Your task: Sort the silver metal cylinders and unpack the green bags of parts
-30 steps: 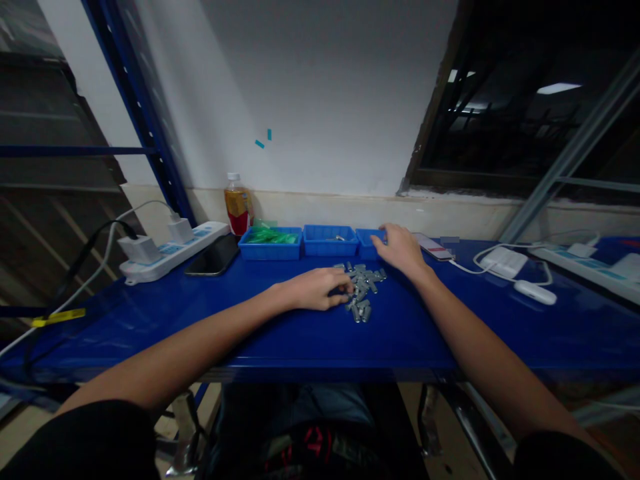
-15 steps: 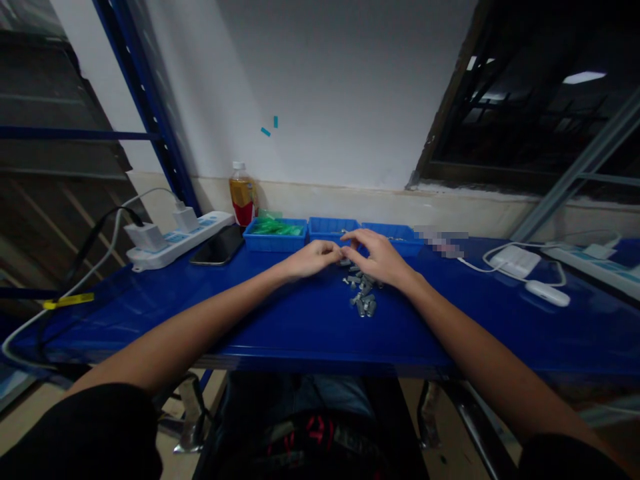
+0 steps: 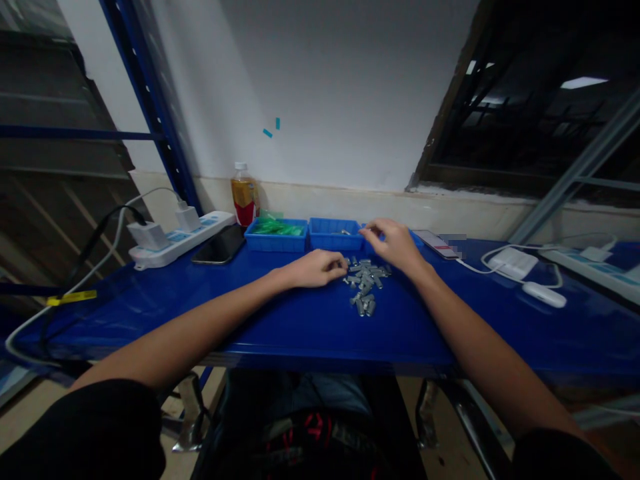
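Small grey metal pieces (image 3: 367, 279) lie in a loose pile on the blue table. At the pile's left edge rests my left hand (image 3: 316, 269), thumb and fingers curled together; whatever is between the tips is too small to make out. My right hand (image 3: 394, 244) hovers in front of the right blue bin (image 3: 417, 241), partly covering it. Its thumb and forefinger are pinched near the gap beside the middle blue bin (image 3: 334, 241), and I cannot make out what they hold. A few small metal bits show inside the middle bin.
Green plastic pieces fill the left blue bin (image 3: 277, 243). Behind it stands a drink bottle (image 3: 245, 199). A black phone (image 3: 219, 245) and a power strip (image 3: 183, 237) lie left. On the right are another phone (image 3: 435, 243), a white charger (image 3: 513, 262) and a white case (image 3: 544, 294).
My hands have parted. The right hand has moved up and right toward the bins, while the left has come slightly down and right beside the pile, which is now less covered.
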Available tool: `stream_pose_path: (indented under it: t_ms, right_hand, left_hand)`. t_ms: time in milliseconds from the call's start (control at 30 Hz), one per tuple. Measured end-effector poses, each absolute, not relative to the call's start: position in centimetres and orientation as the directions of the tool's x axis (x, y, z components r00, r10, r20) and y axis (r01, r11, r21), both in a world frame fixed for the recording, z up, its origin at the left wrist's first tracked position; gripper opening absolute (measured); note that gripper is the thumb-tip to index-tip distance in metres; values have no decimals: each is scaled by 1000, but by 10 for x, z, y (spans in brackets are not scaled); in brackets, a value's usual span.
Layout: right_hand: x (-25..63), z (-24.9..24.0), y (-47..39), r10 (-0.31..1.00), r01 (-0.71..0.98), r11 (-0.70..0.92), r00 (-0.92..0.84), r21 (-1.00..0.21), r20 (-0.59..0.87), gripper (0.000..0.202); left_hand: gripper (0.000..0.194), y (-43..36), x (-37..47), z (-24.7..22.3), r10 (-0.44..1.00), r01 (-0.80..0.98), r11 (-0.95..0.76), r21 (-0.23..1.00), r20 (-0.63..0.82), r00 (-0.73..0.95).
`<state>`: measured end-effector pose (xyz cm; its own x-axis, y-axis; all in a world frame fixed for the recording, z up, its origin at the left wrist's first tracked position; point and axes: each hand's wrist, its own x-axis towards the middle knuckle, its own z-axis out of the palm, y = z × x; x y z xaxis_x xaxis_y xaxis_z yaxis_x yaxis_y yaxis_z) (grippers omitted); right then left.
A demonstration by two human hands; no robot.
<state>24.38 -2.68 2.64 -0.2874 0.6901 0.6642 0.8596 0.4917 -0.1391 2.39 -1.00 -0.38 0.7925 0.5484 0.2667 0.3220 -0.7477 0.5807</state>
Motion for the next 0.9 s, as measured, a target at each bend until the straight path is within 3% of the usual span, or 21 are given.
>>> stream_pose_path:
  t_ms: [100, 200, 300, 367, 467, 567, 667, 767, 833, 900]
  right_hand:
    - [285, 25, -10, 682, 984, 152, -40, -88, 730, 34]
    - [309, 24, -6, 676, 992, 22, 78, -127, 733, 39]
    - [296, 27, -15, 734, 972, 154, 7, -176, 679, 36]
    - [273, 29, -25, 764, 920, 345, -161, -184, 625, 29]
    - [236, 27, -37, 690, 786, 607, -446, -119, 570, 20]
    - [213, 21, -44, 631, 718, 691, -547, -79, 550, 14]
    - [208, 21, -47, 619, 708, 702, -552, -80, 559, 8]
    - [218, 27, -44, 629, 751, 658, -505, -58, 591, 17]
    - [235, 30, -36, 663, 854, 518, -362, -53, 656, 25]
    - [258, 27, -25, 683, 959, 275, -148, -64, 716, 28]
  left_hand:
    - [22, -16, 23, -5, 443, 367, -880, 303, 239, 864]
    - [16, -19, 24, -6, 459, 406, -879, 251, 211, 863]
    - [20, -17, 27, -6, 555, 463, -812, 356, 220, 803]
    - [30, -14, 28, -6, 641, 480, -733, 482, 255, 724]
    - [41, -8, 28, -3, 714, 420, -656, 628, 334, 616]
    - [45, -6, 28, 0, 718, 331, -638, 695, 381, 583]
    - [47, -8, 28, 0, 729, 322, -627, 709, 389, 563]
    - [44, -14, 30, -1, 706, 326, -651, 685, 390, 590]
    - [35, -19, 30, -1, 610, 319, -737, 595, 383, 693]
    - [27, -25, 30, -1, 441, 271, -856, 441, 349, 827]
